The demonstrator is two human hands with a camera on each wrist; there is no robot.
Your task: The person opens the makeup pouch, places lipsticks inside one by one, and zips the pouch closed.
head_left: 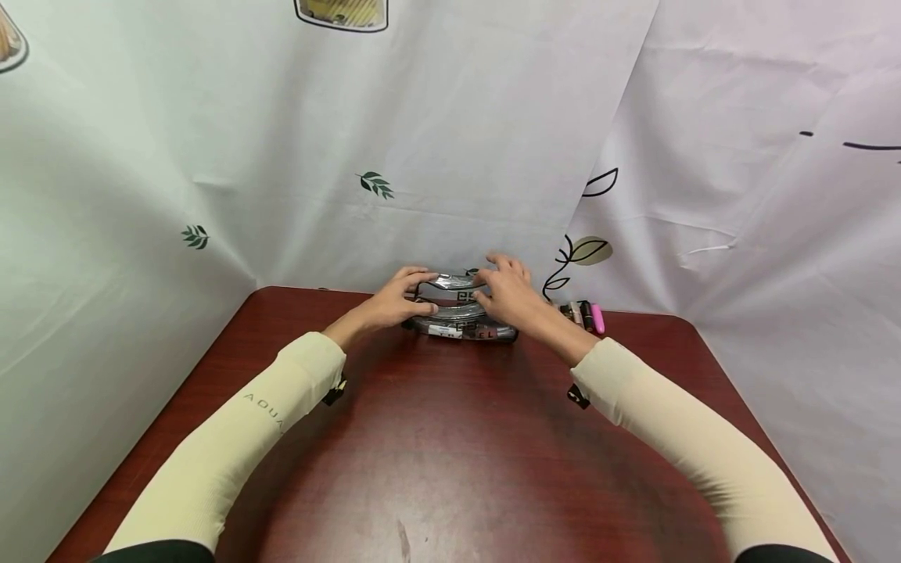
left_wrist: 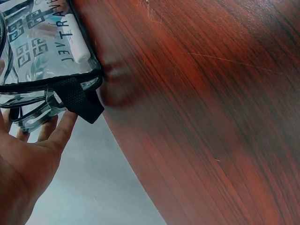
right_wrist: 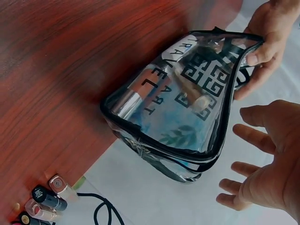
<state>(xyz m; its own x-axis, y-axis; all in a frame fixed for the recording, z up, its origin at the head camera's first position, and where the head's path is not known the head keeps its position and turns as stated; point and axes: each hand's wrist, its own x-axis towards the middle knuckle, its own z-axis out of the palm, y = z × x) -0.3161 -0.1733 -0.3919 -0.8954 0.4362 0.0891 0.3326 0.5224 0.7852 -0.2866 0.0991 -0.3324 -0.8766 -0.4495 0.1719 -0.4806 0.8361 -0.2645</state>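
A clear zip pouch with black edging (right_wrist: 187,89) and "TRAVEL" lettering stands at the table's far edge, its top gaping apart. Through its wall show a white tube (left_wrist: 77,42) and a tube with a silver end (right_wrist: 126,103). My left hand (head_left: 394,301) holds the pouch at its left end, thumb on the front rim and fingers at the back. Over the pouch's right end is my right hand (head_left: 512,295), fingers spread; in the right wrist view those fingers (right_wrist: 255,138) are apart from the pouch and hold nothing.
Several small cosmetic tubes and bottles (right_wrist: 49,199), among them a bright pink one (head_left: 597,319), lie right of the pouch by the far edge. A white printed cloth (head_left: 457,141) hangs behind the dark red wooden table (head_left: 479,438).
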